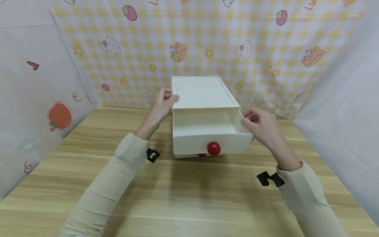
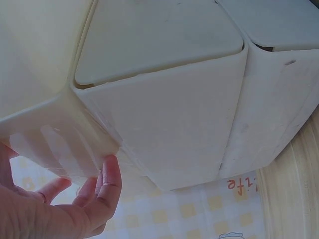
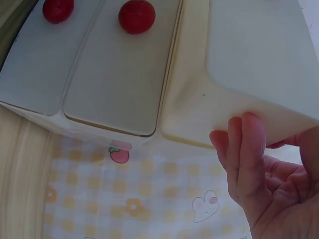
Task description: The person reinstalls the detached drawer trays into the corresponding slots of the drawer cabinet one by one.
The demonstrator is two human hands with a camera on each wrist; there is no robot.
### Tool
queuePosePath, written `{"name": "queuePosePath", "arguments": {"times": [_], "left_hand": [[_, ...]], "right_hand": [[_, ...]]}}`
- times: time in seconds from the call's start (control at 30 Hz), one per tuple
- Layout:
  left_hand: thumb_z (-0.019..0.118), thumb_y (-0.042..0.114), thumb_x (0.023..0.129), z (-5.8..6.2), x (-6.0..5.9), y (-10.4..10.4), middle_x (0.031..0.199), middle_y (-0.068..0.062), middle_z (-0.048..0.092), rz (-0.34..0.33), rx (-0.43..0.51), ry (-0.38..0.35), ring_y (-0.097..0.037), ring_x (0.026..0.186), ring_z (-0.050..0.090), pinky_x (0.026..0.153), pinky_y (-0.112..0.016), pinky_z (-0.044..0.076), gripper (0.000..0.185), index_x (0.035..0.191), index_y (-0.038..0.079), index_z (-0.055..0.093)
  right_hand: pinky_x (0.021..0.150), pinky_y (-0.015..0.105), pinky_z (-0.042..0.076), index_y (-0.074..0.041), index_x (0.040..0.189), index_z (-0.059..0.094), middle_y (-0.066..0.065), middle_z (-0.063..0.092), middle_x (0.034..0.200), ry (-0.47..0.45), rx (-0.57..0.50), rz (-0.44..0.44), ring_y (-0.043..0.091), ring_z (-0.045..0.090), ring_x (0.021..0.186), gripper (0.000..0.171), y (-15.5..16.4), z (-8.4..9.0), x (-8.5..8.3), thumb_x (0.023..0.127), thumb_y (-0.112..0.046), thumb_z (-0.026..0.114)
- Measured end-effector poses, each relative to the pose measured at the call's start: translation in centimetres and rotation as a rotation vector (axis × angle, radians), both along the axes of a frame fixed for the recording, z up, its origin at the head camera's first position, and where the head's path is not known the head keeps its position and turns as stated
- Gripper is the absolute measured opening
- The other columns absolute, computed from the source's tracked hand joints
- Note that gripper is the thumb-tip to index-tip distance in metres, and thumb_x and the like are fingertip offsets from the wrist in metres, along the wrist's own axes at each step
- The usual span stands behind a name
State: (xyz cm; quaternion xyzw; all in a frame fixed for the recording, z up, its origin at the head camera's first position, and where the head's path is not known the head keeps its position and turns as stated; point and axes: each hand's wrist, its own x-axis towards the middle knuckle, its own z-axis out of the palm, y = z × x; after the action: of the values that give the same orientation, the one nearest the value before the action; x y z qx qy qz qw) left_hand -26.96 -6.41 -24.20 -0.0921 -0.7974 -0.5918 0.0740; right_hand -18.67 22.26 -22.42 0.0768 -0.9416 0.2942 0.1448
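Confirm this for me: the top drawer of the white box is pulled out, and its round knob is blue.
Not quite. The top drawer of the white box is pulled out, but its round knob is red, not blue. The head view shows this plainly, and the right wrist view shows red knobs too.

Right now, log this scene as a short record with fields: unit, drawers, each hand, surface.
unit: white drawer box, standing on the table
top drawer: pulled out, inside looks empty, red knob on its front
lower drawer: pushed in, second red knob just showing
left hand: fingers curled on the box's upper left front corner
right hand: grips the drawer's right side wall
surface: wooden table, with checked cartoon cloth behind
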Motion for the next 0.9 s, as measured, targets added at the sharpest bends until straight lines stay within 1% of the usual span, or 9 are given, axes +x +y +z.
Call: {"name": "queuePosePath", "arguments": {"times": [0.17, 0.3, 0.43, 0.53, 0.7, 0.77, 0.8, 0.87, 0.9], "left_hand": [[0.052, 0.032, 0.09, 0.0, 0.0, 0.0, 0.125, -0.014, 0.05, 0.003, -0.005, -0.002, -0.02, 0.089, 0.053, 0.067, -0.023, 0.05, 0.052, 0.135, 0.009, 0.038], [0.052, 0.032, 0.09, 0.0, -0.1, 0.0, 0.124, -0.014, 0.05, 0.003, -0.004, -0.001, -0.019, 0.088, 0.053, 0.067, -0.023, 0.05, 0.052, 0.135, 0.009, 0.038], [0.052, 0.032, 0.09, 0.1, -0.1, -0.1, 0.124, -0.014, 0.05, 0.004, 0.002, -0.001, -0.019, 0.088, 0.053, 0.066, -0.022, 0.05, 0.052, 0.135, 0.008, 0.039], [0.052, 0.031, 0.09, 0.1, -0.1, -0.1, 0.124, -0.014, 0.05, 0.004, 0.005, 0.0, -0.019, 0.088, 0.053, 0.065, -0.022, 0.049, 0.052, 0.135, 0.008, 0.039], [0.052, 0.031, 0.09, 0.0, -0.1, -0.1, 0.124, -0.013, 0.05, 0.006, 0.0, 0.002, -0.019, 0.087, 0.053, 0.065, -0.022, 0.049, 0.052, 0.135, 0.008, 0.038], [0.052, 0.031, 0.09, 0.0, -0.2, -0.1, 0.124, -0.013, 0.051, 0.002, -0.002, 0.002, -0.019, 0.087, 0.053, 0.065, -0.023, 0.05, 0.053, 0.135, 0.008, 0.038], [0.052, 0.031, 0.09, 0.1, -0.2, -0.1, 0.124, -0.013, 0.05, 0.0, -0.002, 0.0, -0.019, 0.087, 0.053, 0.065, -0.022, 0.05, 0.053, 0.135, 0.008, 0.038], [0.052, 0.031, 0.09, 0.1, -0.2, 0.0, 0.125, -0.014, 0.05, -0.002, -0.005, -0.003, -0.019, 0.088, 0.053, 0.065, -0.022, 0.05, 0.053, 0.135, 0.008, 0.037], [0.052, 0.031, 0.09, 0.1, -0.2, 0.0, 0.125, -0.014, 0.05, -0.003, -0.004, -0.003, -0.019, 0.089, 0.053, 0.065, -0.023, 0.05, 0.053, 0.135, 0.007, 0.037]], "right_hand": [[0.056, 0.027, 0.047, -0.006, 0.097, 0.061, 0.017, 0.067, 0.091, -0.025, -0.02, 0.017, 0.027, 0.062, 0.08, 0.022, 0.1, 0.1, -0.7, 0.089, -0.021, 0.047], [0.052, 0.026, 0.047, -0.005, 0.097, 0.06, 0.017, 0.066, 0.088, -0.026, -0.028, 0.033, 0.023, 0.06, 0.072, 0.021, 0.1, 0.1, -1.1, 0.089, -0.02, 0.048], [0.051, 0.027, 0.046, -0.005, 0.096, 0.059, 0.016, 0.064, 0.084, -0.031, -0.019, 0.032, 0.019, 0.056, 0.065, 0.02, -0.1, 0.3, -1.4, 0.089, -0.02, 0.048], [0.052, 0.027, 0.045, -0.005, 0.097, 0.058, 0.016, 0.064, 0.084, -0.038, -0.02, 0.029, 0.022, 0.056, 0.068, 0.02, -0.1, 0.3, -1.5, 0.089, -0.021, 0.048], [0.052, 0.029, 0.052, -0.004, 0.101, 0.057, 0.018, 0.064, 0.09, -0.087, -0.059, 0.044, 0.025, 0.059, 0.074, 0.023, -0.1, 0.3, -1.5, 0.09, -0.021, 0.048], [0.053, 0.03, 0.055, -0.003, 0.105, 0.055, 0.018, 0.064, 0.092, -0.122, -0.084, 0.055, 0.022, 0.06, 0.073, 0.025, 0.1, 0.4, -1.5, 0.091, -0.023, 0.049], [0.053, 0.03, 0.055, -0.003, 0.106, 0.055, 0.017, 0.063, 0.091, -0.137, -0.093, 0.06, 0.02, 0.06, 0.071, 0.027, 0.2, 0.5, -1.4, 0.092, -0.025, 0.049], [0.054, 0.029, 0.055, -0.002, 0.109, 0.054, 0.016, 0.062, 0.088, -0.141, -0.113, 0.071, 0.014, 0.059, 0.068, 0.032, 0.4, 0.8, -1.1, 0.094, -0.03, 0.05], [0.053, 0.028, 0.055, -0.001, 0.109, 0.054, 0.015, 0.062, 0.087, -0.129, -0.119, 0.076, 0.011, 0.058, 0.066, 0.034, 0.5, 0.9, -1.0, 0.094, -0.032, 0.051]]}}
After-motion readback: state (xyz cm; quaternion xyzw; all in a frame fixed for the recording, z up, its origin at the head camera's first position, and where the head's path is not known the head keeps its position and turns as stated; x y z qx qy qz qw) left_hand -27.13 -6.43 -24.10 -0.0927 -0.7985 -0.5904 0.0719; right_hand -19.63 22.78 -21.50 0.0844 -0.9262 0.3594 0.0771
